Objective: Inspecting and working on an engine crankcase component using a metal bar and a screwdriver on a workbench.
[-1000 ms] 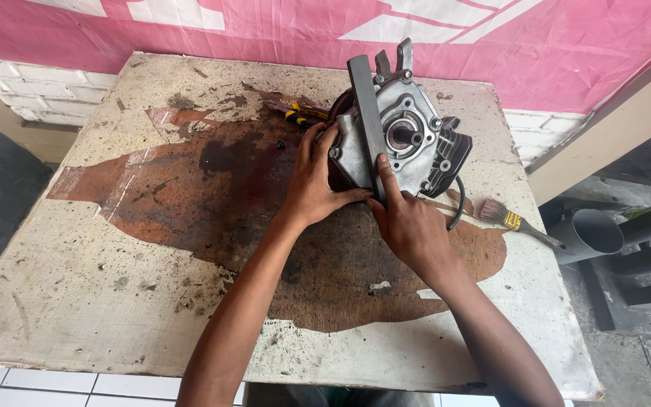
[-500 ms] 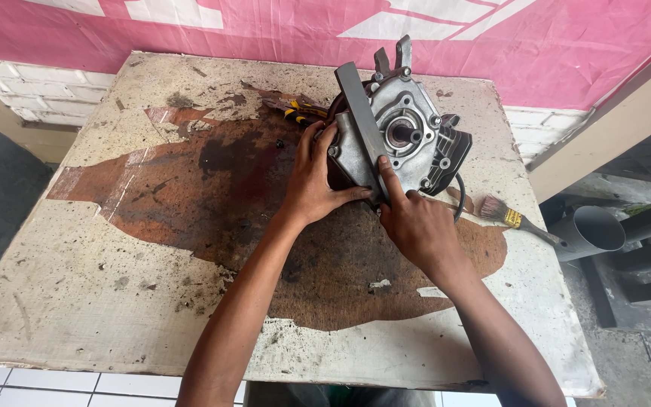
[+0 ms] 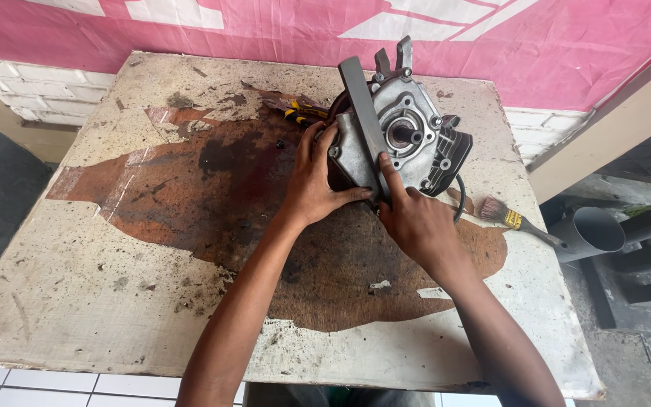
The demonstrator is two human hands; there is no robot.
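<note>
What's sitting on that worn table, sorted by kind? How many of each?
Engine casings: 1, grey metal engine casing, held by the left hand and right hand
Flat metal bars: 1, bar lying across the casing
Paintbrushes: 1, paintbrush
Pliers: 1, yellow-handled pliers
Total: 4

Pink banner behind the worktable

The banner [image 3: 491,38] hangs along the wall, pink with large white shapes across its top.
</note>
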